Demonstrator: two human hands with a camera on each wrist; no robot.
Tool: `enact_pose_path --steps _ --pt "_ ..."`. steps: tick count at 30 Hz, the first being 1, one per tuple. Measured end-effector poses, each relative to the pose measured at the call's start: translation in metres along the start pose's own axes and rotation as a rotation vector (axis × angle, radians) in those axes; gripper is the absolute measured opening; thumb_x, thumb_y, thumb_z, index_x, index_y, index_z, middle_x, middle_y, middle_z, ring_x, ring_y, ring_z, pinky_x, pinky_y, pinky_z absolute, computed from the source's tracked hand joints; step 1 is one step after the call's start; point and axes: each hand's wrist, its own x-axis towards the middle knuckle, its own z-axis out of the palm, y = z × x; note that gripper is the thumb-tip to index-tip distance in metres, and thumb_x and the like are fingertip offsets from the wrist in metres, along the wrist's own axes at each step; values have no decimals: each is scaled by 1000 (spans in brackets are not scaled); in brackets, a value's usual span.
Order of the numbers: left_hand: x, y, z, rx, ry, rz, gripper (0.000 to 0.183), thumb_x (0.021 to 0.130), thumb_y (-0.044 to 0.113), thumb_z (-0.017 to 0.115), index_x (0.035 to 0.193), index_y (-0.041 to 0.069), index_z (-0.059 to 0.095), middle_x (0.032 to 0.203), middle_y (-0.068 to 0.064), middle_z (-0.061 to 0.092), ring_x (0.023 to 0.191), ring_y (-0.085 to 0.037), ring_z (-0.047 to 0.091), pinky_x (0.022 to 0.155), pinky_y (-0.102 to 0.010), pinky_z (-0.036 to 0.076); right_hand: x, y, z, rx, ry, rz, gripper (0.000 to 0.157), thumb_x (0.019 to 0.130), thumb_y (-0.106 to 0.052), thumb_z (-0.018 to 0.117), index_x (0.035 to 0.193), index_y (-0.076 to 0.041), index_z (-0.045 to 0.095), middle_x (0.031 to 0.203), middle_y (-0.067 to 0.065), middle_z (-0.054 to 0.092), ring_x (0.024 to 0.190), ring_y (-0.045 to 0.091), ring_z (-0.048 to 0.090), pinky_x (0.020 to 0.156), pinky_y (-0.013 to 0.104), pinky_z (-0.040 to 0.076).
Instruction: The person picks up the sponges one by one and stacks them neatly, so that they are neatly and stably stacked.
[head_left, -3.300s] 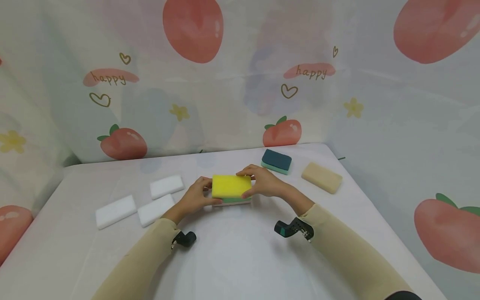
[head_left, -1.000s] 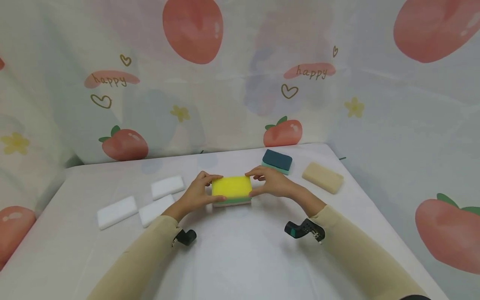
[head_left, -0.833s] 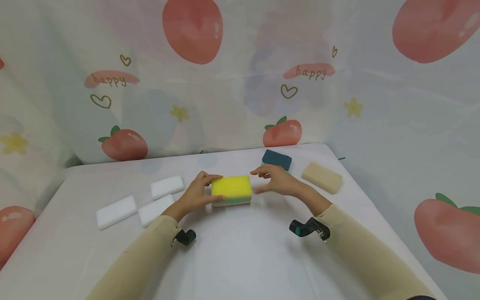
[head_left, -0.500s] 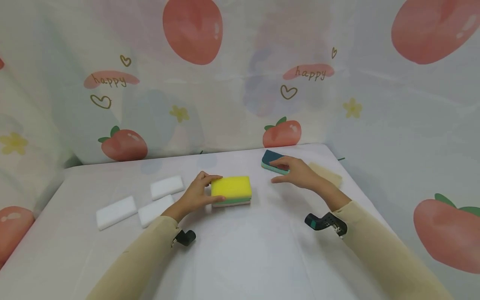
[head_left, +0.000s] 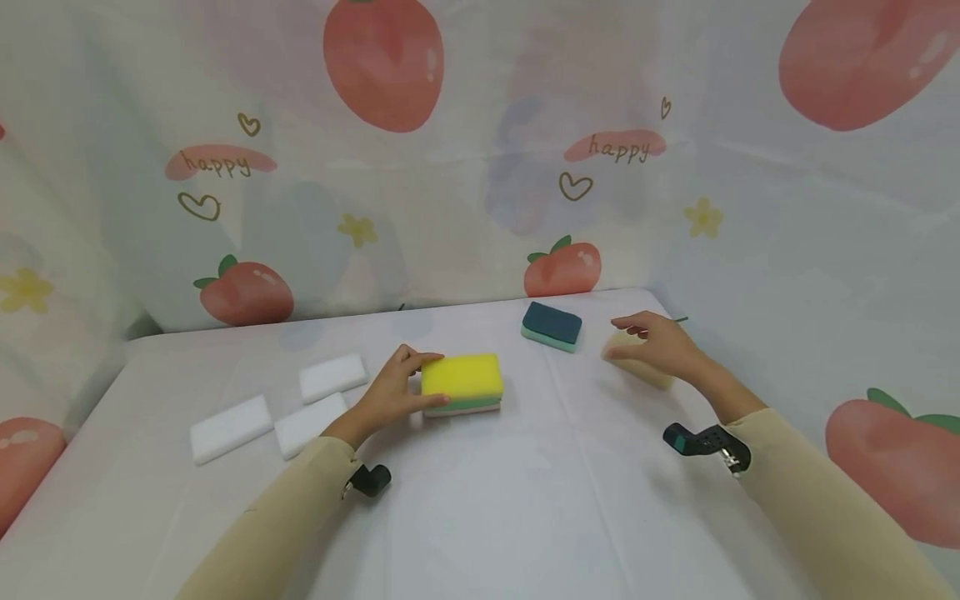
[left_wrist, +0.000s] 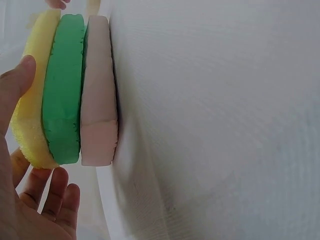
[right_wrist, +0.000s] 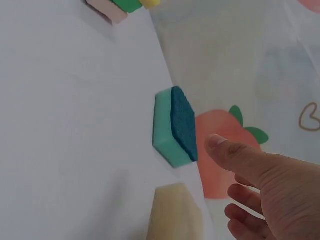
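A stack of three sponges lies mid-table: yellow sponge (head_left: 462, 377) on top, green sponge (left_wrist: 63, 95) below it, pale pink sponge (left_wrist: 98, 95) at the bottom. My left hand (head_left: 388, 398) holds the left end of the yellow sponge, thumb on the near side and fingertips on the far side. Over at the right, my right hand (head_left: 663, 346) hovers above a beige sponge (head_left: 639, 372), hiding part of it. Its thumb and fingers are spread apart with nothing between them, as the right wrist view (right_wrist: 255, 187) also shows.
Behind and right of the stack sits a teal sponge with a dark blue top (head_left: 552, 323). Three white sponges lie at the left, among them a front-left white sponge (head_left: 231, 429). A fruit-printed cloth (head_left: 450, 208) hangs behind the white table (head_left: 480, 517).
My right hand has let go of the yellow sponge and moved right, past the teal sponge, to above the beige one. My left hand stays at the stack; the yellow sponge has settled onto the green one.
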Motion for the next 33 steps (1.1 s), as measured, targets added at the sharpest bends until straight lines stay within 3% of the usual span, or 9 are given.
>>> enact_pose_path --steps 10,19,33 --pt "-1 2 -1 -1 -5 0 73 76 41 85 139 17 57 107 -4 45 116 -26 51 99 -43 45 -14 32 -11 -73 12 103 80 86 -42 75 142 6 45 136 33 45 123 51 45 95 61 44" --pt "-1 1 -1 10 -7 -1 72 77 42 84 139 18 56 106 -4 45 114 -27 50 97 -42 45 -20 57 -7 -77 -23 182 89 84 -44 76 143 11 39 139 37 38 122 52 40 94 61 45" --pt "-1 0 -1 4 -6 2 72 77 39 84 139 17 57 106 -5 45 114 -27 51 100 -43 45 -23 64 0 -67 -5 186 88 81 -35 81 139 16 40 134 42 40 120 53 43 98 63 40"
